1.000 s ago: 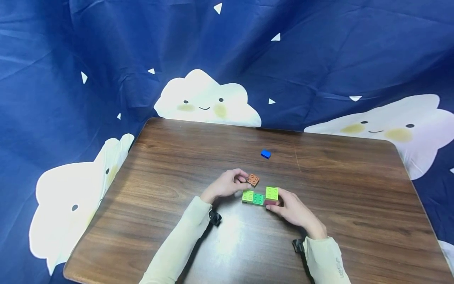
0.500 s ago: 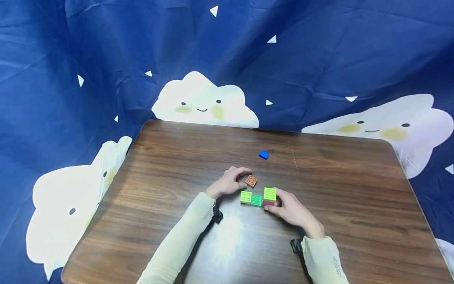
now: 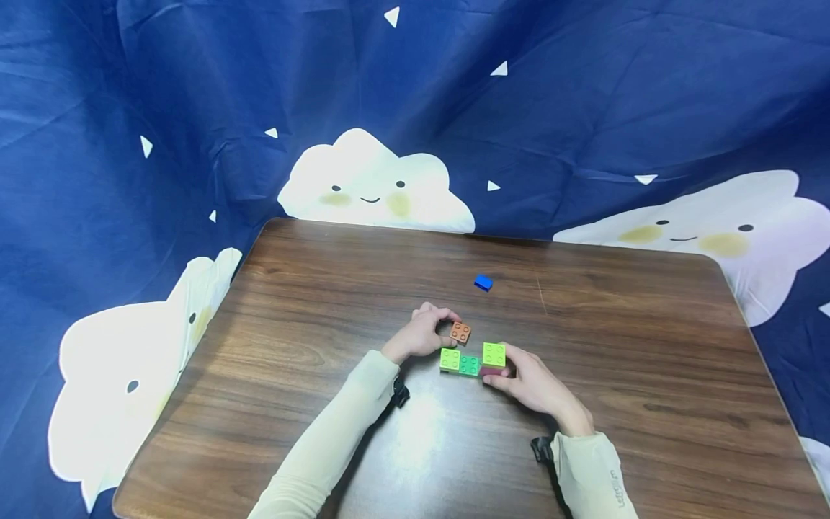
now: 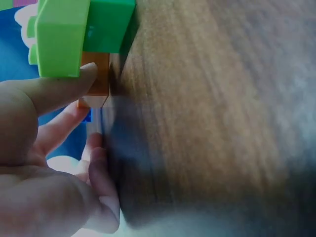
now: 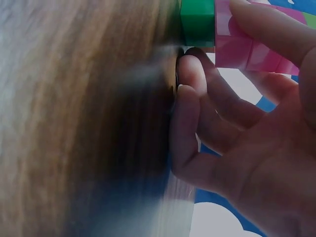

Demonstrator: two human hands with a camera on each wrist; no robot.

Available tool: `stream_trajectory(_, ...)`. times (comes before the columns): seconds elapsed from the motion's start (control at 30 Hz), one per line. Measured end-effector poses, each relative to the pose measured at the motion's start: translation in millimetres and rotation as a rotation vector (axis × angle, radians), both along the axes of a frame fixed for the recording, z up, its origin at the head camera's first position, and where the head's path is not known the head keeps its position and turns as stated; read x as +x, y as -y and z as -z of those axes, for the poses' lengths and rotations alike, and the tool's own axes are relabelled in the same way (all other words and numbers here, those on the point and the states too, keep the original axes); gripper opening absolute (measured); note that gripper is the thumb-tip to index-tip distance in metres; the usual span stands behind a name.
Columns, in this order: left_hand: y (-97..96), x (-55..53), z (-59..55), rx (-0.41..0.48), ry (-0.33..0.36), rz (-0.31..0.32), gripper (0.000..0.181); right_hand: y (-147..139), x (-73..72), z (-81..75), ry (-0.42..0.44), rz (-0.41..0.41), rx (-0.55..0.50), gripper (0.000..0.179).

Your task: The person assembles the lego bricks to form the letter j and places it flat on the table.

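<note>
A big blue curtain (image 3: 532,108) with smiling clouds hangs behind a brown wooden table (image 3: 648,346). Make a clock on the table: 12 points to the curtain, and the block build (image 3: 470,365) is the middle.

The left hand (image 3: 423,334) is at 10 o'clock, with thumb and finger pinching the orange brick. The right hand (image 3: 533,382) is between 3 and 4 o'clock, its thumb and a finger pinching the pink bricks (image 5: 234,52).

The build has a low green brick (image 4: 109,24). The pink bricks stand at its 3 o'clock end with a lime brick (image 3: 494,354) on top. Another lime brick (image 3: 450,359) is at its 9 o'clock end, and looks a bit higher than the green.

The orange brick (image 3: 460,331) is just beside the build, near 11 o'clock, and seems to sit on the table. A small blue brick (image 3: 483,282) lies farther off at 12 o'clock.

The left thumb is close to the lime end, so a bump could twist or pop it off. A hard right squeeze might tip the pink bricks. The orange brick could slip, since only fingertips hold it.
</note>
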State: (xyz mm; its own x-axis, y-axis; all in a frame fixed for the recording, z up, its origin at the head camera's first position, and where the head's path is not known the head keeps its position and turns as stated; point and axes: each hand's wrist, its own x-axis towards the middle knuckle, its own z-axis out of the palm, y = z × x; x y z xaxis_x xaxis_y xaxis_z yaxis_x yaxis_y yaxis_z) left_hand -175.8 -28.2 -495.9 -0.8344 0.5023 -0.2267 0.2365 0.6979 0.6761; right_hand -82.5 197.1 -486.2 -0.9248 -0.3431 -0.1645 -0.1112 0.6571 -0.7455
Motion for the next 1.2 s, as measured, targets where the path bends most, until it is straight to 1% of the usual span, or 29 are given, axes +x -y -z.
stream_trajectory(0.23, 0.4, 0.5, -0.8, -0.005, -0.015, -0.026, 0.036, 1.0, 0.8, -0.1, -0.005, 0.008, -0.014, 0.028)
stream_trajectory(0.4, 1.5, 0.5, -1.3, 0.01, -0.005, -0.053, 0.036, 0.5, 0.8, 0.6, -0.023, 0.007, -0.016, 0.027)
stream_trajectory(0.47, 1.7, 0.5, -0.4, 0.013, -0.004, -0.065, 0.036, 0.8, 0.9, 0.6, -0.026, 0.008, -0.016, 0.027)
stream_trajectory(0.6, 2.3, 0.5, 3.6, 0.027, -0.031, -0.092, 0.036, 1.6, 1.5, 0.4, -0.026, 0.011, -0.016, 0.028)
stream_trajectory(0.67, 3.0, 0.4, 5.4, 0.045, -0.041, -0.108, 0.036, 2.0, 1.8, 0.0, -0.015, 0.018, -0.017, 0.028)
stream_trajectory(0.73, 3.9, 0.2, 6.2, 0.076, -0.037, -0.128, 0.036, 2.7, 2.0, -0.4, -0.003, 0.021, -0.017, 0.029)
stream_trajectory(0.9, 7.9, -1.0, 7.4, 0.161, 0.009, -0.177, 0.036, 4.8, 1.4, -1.6, 0.018, 0.026, -0.023, 0.029)
stream_trajectory(1.03, 9.8, -1.4, 8.7, 0.213, 0.031, -0.193, 0.038, 5.2, 0.3, -1.7, 0.017, 0.03, -0.022, 0.029)
stream_trajectory(1.2, 9.2, 1.2, 2.5, 0.266, 0.045, -0.21, 0.039, 5.6, -1.0, -2.5, 0.0, 0.032, -0.008, 0.029)
